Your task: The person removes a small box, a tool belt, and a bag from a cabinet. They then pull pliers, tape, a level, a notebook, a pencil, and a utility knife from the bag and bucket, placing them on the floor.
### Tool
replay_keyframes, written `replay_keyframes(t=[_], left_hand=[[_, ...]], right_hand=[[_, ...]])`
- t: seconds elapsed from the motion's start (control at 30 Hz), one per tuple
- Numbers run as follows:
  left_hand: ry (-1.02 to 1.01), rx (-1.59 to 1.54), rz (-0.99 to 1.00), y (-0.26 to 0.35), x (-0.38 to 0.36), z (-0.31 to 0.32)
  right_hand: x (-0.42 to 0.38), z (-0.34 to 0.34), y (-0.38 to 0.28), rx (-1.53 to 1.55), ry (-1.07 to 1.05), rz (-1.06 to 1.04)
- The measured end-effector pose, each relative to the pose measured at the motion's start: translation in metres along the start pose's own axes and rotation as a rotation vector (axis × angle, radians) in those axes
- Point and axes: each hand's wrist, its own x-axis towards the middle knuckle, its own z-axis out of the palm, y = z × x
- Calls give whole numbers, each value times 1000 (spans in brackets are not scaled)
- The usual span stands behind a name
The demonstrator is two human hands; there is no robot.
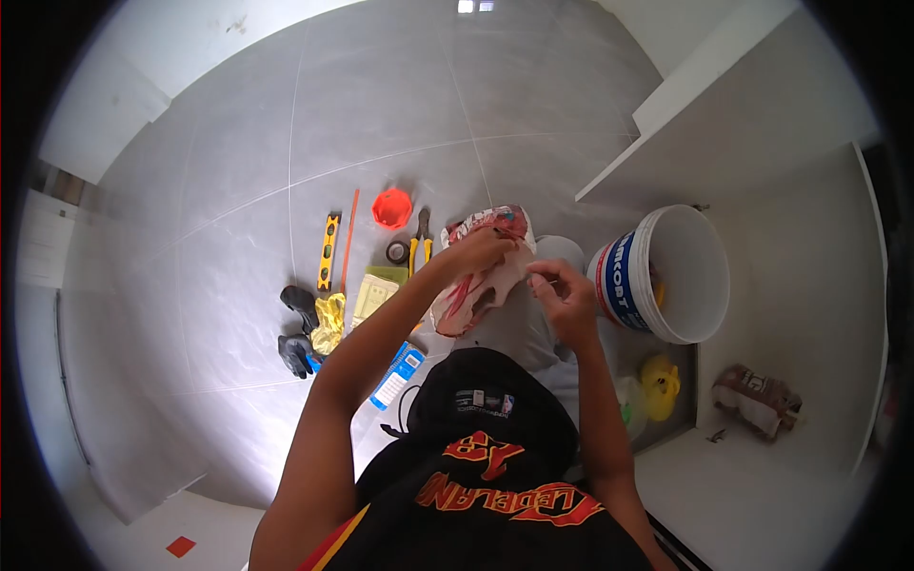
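Observation:
A red-and-white bag [466, 303], creased and partly folded, lies in front of my legs. My left hand [487, 249] reaches over its upper part, its fingers curled in and closed on the bag. To the right of it, my right hand [564, 293] is raised near the bag's right edge with thumb and fingertips pinched together. Whatever is between those fingertips is too small to make out. Part of the bag is hidden under my left hand and forearm.
Left of the bag lie yellow-handled pliers [421, 243], a tape roll [397, 252], a red cup [391, 208], a yellow spirit level [329, 252] and black gloves [297, 328]. A white bucket [687, 276] stands at right before a white panel [743, 124]. A brown bag [757, 400] sits farther right.

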Motion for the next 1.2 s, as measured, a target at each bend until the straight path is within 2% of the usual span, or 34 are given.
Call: replay_keyframes(t=[0.03,0.1,0.13,0.17,0.2,0.23,0.27,0.3,0.33,0.37,0.43,0.47,0.53,0.57,0.6,0.63,0.67,0.7,0.73,0.77,0.83,0.87,0.9,0.93,0.97,1.0,1.07,1.13,1.2], left_hand=[[-7,14,-3,8,-19,0],[-62,-475,-231,27,-59,2],[-69,-460,-239,40,-78,-1],[-115,-592,-246,53,-97,-4],[-160,-727,-254,65,-113,-2],[-167,-718,-266,78,-125,3],[-96,-877,-174,89,-135,7],[-23,-1035,-78,94,-142,12],[-41,-1205,-6,95,-144,18],[-52,-1198,-15,99,-146,28],[167,-1333,188,113,-145,54],[114,-1329,271,112,-140,64],[61,-1383,252,120,-131,85],[30,-1438,246,124,-126,94],[-113,-1505,243,123,-120,99],[-159,-1512,223,132,-115,109],[-90,-1523,212,145,-110,120],[-22,-1530,201,154,-104,130],[-101,-1469,317,151,-96,137],[-139,-1471,299,153,-89,147],[-91,-1268,290,160,-77,165],[-268,-1180,425,146,-63,170],[-280,-1180,421,148,-57,172],[-265,-945,383,151,-50,175],[-248,-709,343,153,-43,178],[-259,-707,337,154,-42,177],[-521,-370,270,153,-51,163],[-710,-153,254,145,-53,133],[-647,-163,244,123,-57,95]], right_hand=[[-1,0,-1,9,18,-38],[-12,7,-11,60,22,-53],[-19,12,-17,103,17,-68],[-27,17,-20,113,29,-63],[-35,22,-24,116,-24,-105],[-42,27,-28,119,-75,-149],[-47,31,-35,127,-61,-144],[-51,33,-44,3,-83,-317],[-55,35,-51,-127,-104,-489],[-61,37,-58,-127,-90,-483],[-73,37,-66,-354,-78,-546],[-75,33,-67,-364,-59,-535],[-81,20,-66,-453,136,-543],[-82,11,-63,-477,161,-526],[-85,0,-59,-499,207,-583],[-89,-11,-55,-526,255,-638],[-97,-19,-54,-563,286,-616],[-108,-25,-53,-199,281,-438],[-114,-32,-53,172,277,-265],[-118,-43,-53,153,310,-259],[-124,-71,-56,191,180,-5],[-127,-82,-56,188,196,-4],[-130,-93,-56,283,172,25],[-132,-105,-55,378,145,54],[-134,-120,-53,352,202,21],[-134,-136,-51,327,262,-11],[-128,-168,-51,307,549,-10],[-112,-211,-54,227,604,-59],[-92,-248,-48,27,662,11]])
